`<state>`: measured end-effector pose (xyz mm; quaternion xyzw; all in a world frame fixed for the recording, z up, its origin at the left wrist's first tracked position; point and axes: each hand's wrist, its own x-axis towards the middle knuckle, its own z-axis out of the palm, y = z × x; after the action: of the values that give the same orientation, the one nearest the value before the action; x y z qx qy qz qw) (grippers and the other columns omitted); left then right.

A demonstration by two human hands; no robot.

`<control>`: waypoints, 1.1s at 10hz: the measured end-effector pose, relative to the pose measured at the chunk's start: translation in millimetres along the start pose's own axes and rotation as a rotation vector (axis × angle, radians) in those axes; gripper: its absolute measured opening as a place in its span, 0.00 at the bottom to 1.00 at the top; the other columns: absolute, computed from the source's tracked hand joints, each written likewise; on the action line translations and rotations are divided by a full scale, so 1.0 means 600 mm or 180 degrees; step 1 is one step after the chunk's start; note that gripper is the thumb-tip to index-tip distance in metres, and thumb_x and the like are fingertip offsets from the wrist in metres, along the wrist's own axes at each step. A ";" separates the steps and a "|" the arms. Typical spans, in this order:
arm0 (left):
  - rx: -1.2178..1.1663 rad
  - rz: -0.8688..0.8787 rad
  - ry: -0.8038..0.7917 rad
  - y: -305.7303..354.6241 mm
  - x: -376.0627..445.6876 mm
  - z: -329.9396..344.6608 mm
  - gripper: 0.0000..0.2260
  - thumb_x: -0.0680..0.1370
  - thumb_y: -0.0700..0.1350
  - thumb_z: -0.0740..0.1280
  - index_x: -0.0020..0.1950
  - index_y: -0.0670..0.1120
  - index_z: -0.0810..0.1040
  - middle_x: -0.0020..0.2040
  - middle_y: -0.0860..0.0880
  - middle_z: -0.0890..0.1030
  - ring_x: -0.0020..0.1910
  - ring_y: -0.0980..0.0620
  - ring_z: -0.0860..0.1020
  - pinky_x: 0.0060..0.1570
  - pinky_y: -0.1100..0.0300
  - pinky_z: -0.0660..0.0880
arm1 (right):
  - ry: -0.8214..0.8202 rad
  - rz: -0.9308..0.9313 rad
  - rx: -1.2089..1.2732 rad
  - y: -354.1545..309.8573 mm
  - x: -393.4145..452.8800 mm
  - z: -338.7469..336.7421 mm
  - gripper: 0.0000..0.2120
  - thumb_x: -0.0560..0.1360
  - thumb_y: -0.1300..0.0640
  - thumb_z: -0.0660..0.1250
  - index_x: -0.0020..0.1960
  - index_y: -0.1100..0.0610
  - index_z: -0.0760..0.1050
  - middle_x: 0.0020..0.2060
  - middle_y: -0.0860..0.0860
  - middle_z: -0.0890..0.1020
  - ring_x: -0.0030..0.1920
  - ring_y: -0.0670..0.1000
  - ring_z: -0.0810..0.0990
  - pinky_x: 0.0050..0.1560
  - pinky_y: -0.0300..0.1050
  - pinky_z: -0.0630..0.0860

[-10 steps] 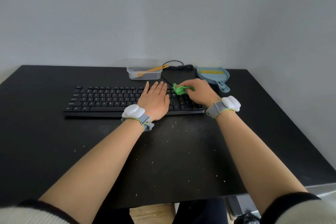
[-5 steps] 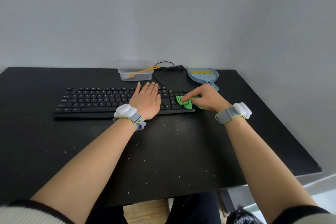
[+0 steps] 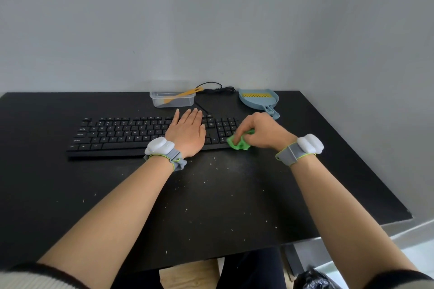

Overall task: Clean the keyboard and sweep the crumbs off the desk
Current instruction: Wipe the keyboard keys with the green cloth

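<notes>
- Head view, left to right: black full-size plastic keyboard (image 3: 145,135) lying flat across the far half of the matte black desk (image 3: 47,195), cable trailing back toward the wall.
- Left hand (image 3: 186,131) laid flat on the right-centre keys, fingers straight and close together, pressing down; judged to be steadying the board.
- Behind it, clear rectangular plastic tub (image 3: 172,99) with a small yellow-handled brush (image 3: 182,95) leaning in it, untouched.
- Right hand (image 3: 260,130) curled over a bright green lump of cleaning gel (image 3: 238,143), fingertips pinching it against the near right corner of the number pad.
- Light blue plastic dustpan (image 3: 258,98) with a yellow comb edge, just beyond that hand, not in use.
- Pale crumbs (image 3: 211,183) scattered over the desk in front of the keyboard, most between the forearms.
- Progress, as a judgement: keyboard cleaning at its right end, perhaps close to finished; sweeping not yet begun, so roughly half left.
</notes>
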<state>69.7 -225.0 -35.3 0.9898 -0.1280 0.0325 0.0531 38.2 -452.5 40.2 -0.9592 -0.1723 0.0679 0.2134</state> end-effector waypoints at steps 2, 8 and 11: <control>0.0017 0.0004 -0.0012 0.000 -0.001 0.000 0.25 0.85 0.51 0.43 0.81 0.45 0.49 0.81 0.49 0.50 0.80 0.51 0.47 0.77 0.48 0.39 | 0.0174 -0.0031 0.0201 -0.039 -0.003 -0.008 0.20 0.69 0.67 0.63 0.42 0.47 0.88 0.41 0.42 0.84 0.32 0.47 0.76 0.29 0.38 0.73; 0.0004 0.0030 0.0024 0.002 -0.005 -0.002 0.25 0.85 0.51 0.44 0.81 0.45 0.50 0.81 0.48 0.51 0.80 0.50 0.48 0.78 0.48 0.39 | 0.0929 0.0872 0.1330 0.018 0.058 -0.002 0.16 0.77 0.70 0.59 0.52 0.56 0.83 0.50 0.53 0.85 0.51 0.49 0.85 0.56 0.44 0.81; 0.0015 0.0044 0.0001 0.002 -0.001 -0.001 0.26 0.85 0.52 0.43 0.81 0.45 0.49 0.81 0.48 0.51 0.80 0.50 0.48 0.78 0.49 0.39 | 0.0133 0.0820 0.0111 0.015 0.025 -0.034 0.11 0.72 0.58 0.69 0.49 0.50 0.87 0.40 0.43 0.85 0.38 0.43 0.77 0.37 0.34 0.72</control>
<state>68.6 -226.2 -34.4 0.9890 -0.1347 0.0332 0.0506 58.9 -462.6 53.9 -0.9708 -0.0420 0.0777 0.2232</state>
